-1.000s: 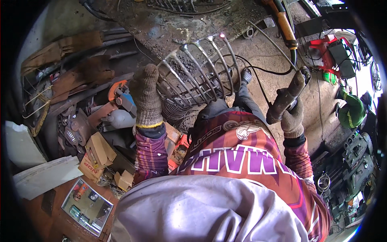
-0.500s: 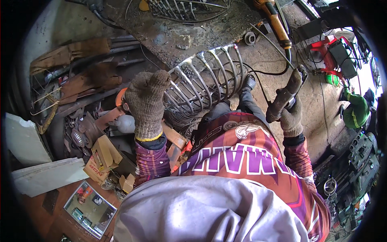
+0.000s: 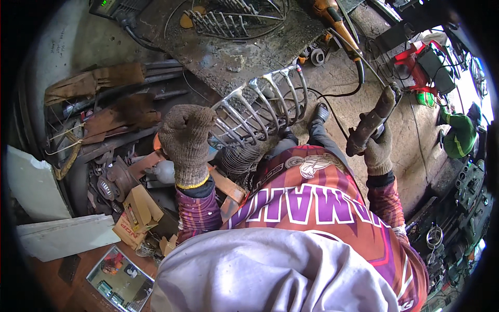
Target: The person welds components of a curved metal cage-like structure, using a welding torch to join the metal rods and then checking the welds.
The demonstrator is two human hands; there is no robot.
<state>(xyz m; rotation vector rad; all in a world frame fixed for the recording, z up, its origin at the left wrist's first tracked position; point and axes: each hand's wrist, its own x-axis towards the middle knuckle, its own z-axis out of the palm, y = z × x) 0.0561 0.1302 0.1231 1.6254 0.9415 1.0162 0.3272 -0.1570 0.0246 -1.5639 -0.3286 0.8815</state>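
A gloved fist, my left hand (image 3: 187, 138), is closed on the left end of a metal rack (image 3: 254, 106) made of curved rods joined to a straight bar. The rack is held raised beside the work table, its curved rods pointing toward my body. Out to the right, my right hand (image 3: 379, 150), also gloved, grips a worn electrode holder (image 3: 370, 124). From the holder's jaws a thin welding rod (image 3: 362, 58) reaches up and left, its tip well apart from the rack. The fingers of my left hand are partly hidden by the glove's back.
A dark steel table (image 3: 223, 57) carries another rod piece (image 3: 223, 23) and an orange power tool (image 3: 338, 28) whose cord drops to the floor. Scrap metal (image 3: 112, 179) and a cardboard box (image 3: 138, 210) lie left. A coil of wire (image 3: 241, 158) sits beneath the rack. Cables cross the floor.
My left hand has turned the rack slightly, so its straight bar shows more along its length. The holder and rod have shifted a little to the right. The whole view has tilted slightly.
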